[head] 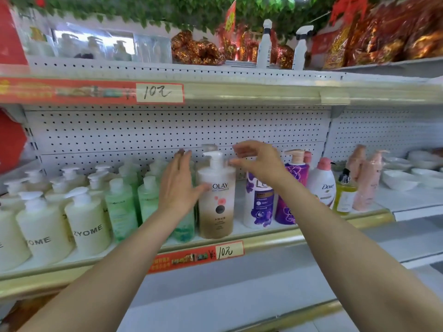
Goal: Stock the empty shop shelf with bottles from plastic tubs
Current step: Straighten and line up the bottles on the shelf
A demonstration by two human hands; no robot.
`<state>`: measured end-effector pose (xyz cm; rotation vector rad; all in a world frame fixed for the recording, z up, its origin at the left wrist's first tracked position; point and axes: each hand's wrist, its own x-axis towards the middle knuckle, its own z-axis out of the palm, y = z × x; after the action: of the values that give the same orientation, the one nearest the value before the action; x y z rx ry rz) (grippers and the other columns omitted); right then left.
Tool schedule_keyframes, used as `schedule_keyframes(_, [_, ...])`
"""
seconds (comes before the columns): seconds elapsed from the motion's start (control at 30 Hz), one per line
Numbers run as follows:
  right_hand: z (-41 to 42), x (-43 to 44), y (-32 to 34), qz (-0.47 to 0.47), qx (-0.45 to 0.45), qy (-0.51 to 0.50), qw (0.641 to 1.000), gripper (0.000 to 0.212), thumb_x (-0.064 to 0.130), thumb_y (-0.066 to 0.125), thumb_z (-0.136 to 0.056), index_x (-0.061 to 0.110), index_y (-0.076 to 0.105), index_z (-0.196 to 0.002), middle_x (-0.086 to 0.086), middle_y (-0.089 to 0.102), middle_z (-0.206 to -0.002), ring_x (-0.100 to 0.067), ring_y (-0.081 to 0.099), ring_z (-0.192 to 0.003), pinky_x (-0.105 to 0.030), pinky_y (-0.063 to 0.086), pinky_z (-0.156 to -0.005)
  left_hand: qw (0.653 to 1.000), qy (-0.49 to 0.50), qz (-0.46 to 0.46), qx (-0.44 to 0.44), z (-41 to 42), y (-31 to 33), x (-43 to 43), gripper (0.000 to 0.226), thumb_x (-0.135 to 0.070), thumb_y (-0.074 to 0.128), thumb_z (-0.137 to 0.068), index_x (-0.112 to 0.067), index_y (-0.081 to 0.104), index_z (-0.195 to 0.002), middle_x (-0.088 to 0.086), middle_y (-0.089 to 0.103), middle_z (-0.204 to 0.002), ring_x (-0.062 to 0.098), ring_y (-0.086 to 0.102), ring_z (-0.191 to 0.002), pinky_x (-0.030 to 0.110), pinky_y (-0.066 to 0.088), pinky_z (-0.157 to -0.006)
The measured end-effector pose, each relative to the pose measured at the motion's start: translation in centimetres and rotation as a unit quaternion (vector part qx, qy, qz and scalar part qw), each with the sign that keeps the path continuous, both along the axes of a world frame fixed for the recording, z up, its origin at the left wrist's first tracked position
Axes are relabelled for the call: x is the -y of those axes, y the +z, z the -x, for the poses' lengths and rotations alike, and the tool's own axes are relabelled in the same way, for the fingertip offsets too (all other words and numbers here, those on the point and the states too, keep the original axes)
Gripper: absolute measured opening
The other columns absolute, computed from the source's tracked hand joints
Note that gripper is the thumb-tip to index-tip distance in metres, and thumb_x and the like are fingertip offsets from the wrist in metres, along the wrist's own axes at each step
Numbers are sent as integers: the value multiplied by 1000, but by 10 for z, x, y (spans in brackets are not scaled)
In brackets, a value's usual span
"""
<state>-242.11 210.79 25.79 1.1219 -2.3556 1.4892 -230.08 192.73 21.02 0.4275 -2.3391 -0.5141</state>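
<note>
Left hand lay flat, fingers straight, thumb touching OLAY bottle | right hand hovered loosely open beside its pump | price tag below read "10元"

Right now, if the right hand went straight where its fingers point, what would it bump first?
Probably the white pump of the Olay bottle, just left of the right hand; depth is unclear.

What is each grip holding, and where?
Nothing is held: the left grip touches the Olay bottle's side, the right grip hovers open by its pump.
</note>
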Motion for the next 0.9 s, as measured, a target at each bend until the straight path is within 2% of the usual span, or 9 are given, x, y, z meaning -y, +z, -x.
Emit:
schedule_keyframes(0.07, [8, -20, 6, 83, -40, -88, 992, 43, 32, 83, -79, 20, 68, -118, 7, 70, -115, -4, 63, -105, -19, 51, -88, 997, -5, -2, -80, 4, 1, -21, 95, -40, 81, -74, -21, 27, -150, 3, 26, -158, 22, 23, -146, 36, 23, -117])
schedule_keyframes(0.1, [16, -29, 6, 77, -52, -113, 989, 49, 33, 82, -80, 20, 65, -124, 6, 66, -122, -6, 59, -112, -23, 49, -92, 994, -7, 3, -106, 6, 0, -32, 90, -36, 83, -73, -23, 33, -146, 4, 33, -154, 22, 28, -143, 36, 27, -115])
schedule_keyframes(0.17, [35, -43, 0, 11, -52, -122, 991, 62, 32, 80, -82, 22, 55, -138, 2, 58, -137, -13, 50, -128, -32, 44, -103, 990, 9, 25, -140, 10, -7, -52, 74, -32, 83, -73, -25, 45, -136, 6, 40, -146, 24, 37, -135, 40, 39, -109])
schedule_keyframes(0.23, [50, -52, -11, -61, -40, -70, 995, 72, 28, 80, -81, 29, 47, -145, -1, 52, -145, -19, 45, -135, -36, 40, -109, 988, 24, 35, -150, 17, -21, -66, 58, -32, 80, -76, -28, 54, -128, 6, 40, -145, 26, 38, -132, 43, 46, -102])
schedule_keyframes(0.33, [63, -52, -20, -137, -57, 0, 989, 78, 28, 79, -82, 39, 39, -148, -3, 55, -141, -23, 52, -126, -31, 45, -99, 990, 56, 39, -123, 31, -34, -73, 56, -33, 77, -80, -31, 58, -132, 8, 37, -151, 28, 34, -136, 43, 43, -105])
schedule_keyframes(0.4, [69, -49, -20, -151, -71, 18, 986, 75, 30, 78, -82, 43, 39, -146, -4, 59, -132, -25, 58, -116, -37, 51, -94, 991, 79, 36, -101, 37, -35, -74, 58, -31, 76, -81, -33, 56, -136, 10, 36, -153, 31, 35, -136, 43, 41, -107])
schedule_keyframes(0.53, [78, -48, -18, -174, -116, 23, 978, 68, 31, 81, -78, 38, 45, -135, 4, 58, -109, -24, 61, -100, -40, 52, -87, 991, 88, 59, -78, 40, -37, -75, 55, -24, 75, -82, -31, 57, -134, 11, 34, -153, 34, 37, -132, 46, 44, -102])
schedule_keyframes(0.73, [79, -45, -13, -157, -93, 60, 981, 68, 29, 87, -70, 41, 48, -125, 5, 59, -110, -20, 62, -92, -33, 56, -73, 992, 107, 58, -36, 35, -30, -81, 56, -21, 71, -86, -31, 51, -137, 9, 29, -153, 28, 28, -137, 42, 45, -98])
schedule_keyframes(0.9, [74, -44, -13, -153, -95, 53, 982, 69, 32, 88, -69, 43, 48, -123, 6, 61, -115, -21, 62, -96, -38, 56, -81, 991, 111, 71, -20, 35, -28, -80, 57, -24, 72, -85, -33, 50, -137, 9, 30, -152, 28, 24, -139, 43, 49, -93])
